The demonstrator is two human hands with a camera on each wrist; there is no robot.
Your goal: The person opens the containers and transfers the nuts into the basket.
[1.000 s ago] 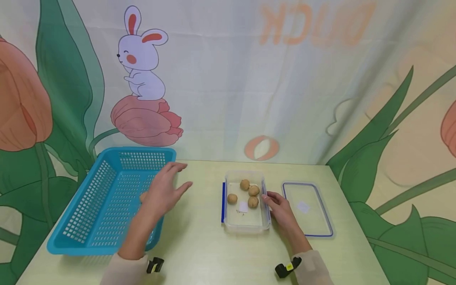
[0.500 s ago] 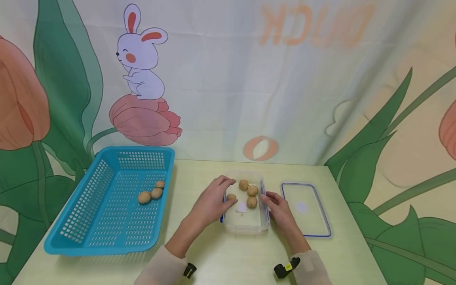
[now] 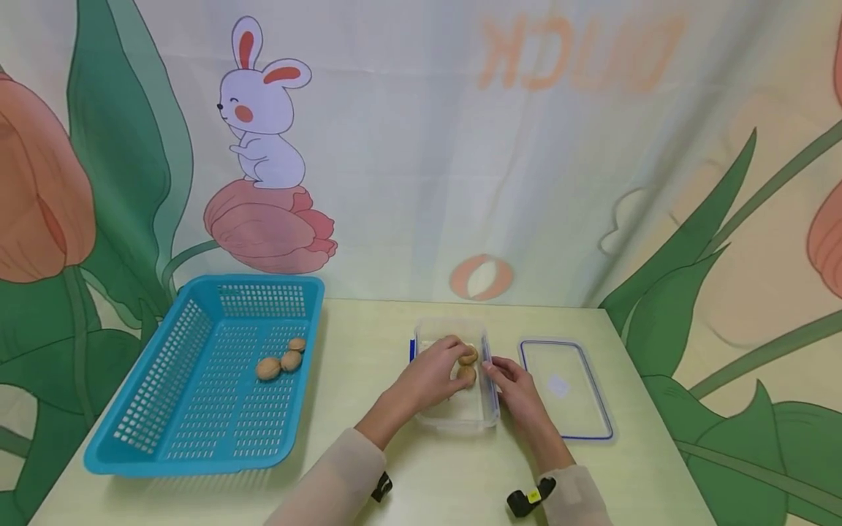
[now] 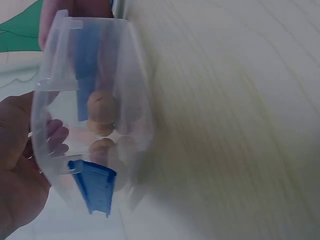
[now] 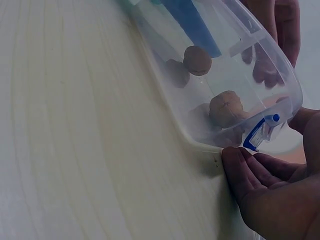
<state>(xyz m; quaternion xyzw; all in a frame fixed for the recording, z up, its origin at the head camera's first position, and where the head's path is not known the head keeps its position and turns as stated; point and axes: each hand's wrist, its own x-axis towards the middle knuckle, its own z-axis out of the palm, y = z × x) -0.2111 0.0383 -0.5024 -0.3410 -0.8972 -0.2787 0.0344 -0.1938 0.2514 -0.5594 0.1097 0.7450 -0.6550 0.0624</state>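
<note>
A clear plastic food container (image 3: pixel 454 422) stands on the table, with walnuts inside. My left hand (image 3: pixel 429 376) reaches down into it, fingers and thumb spread over the walnuts; it covers part of the inside. A walnut (image 3: pixel 466 375) lies by my left thumb, with another walnut (image 3: pixel 468 356) just behind it. In the right wrist view, one walnut (image 5: pixel 197 60) sits apart from another near the end wall. My right hand (image 3: pixel 518 391) grips the container's right side wall, thumb at the rim and fingers outside. The left wrist view shows left fingers (image 4: pixel 57 131) through the clear wall, apart from the walnuts.
To the left stands a blue perforated basket (image 3: pixel 197 464) with three walnuts (image 3: pixel 268 368) at its right side. A clear lid with a blue seal (image 3: pixel 559 413) lies right of the container. A printed curtain (image 3: pixel 395 183) hangs behind the table.
My left hand has moved right from above the basket, over the container's left edge and down into the container. My right hand keeps its grip on the wall.
</note>
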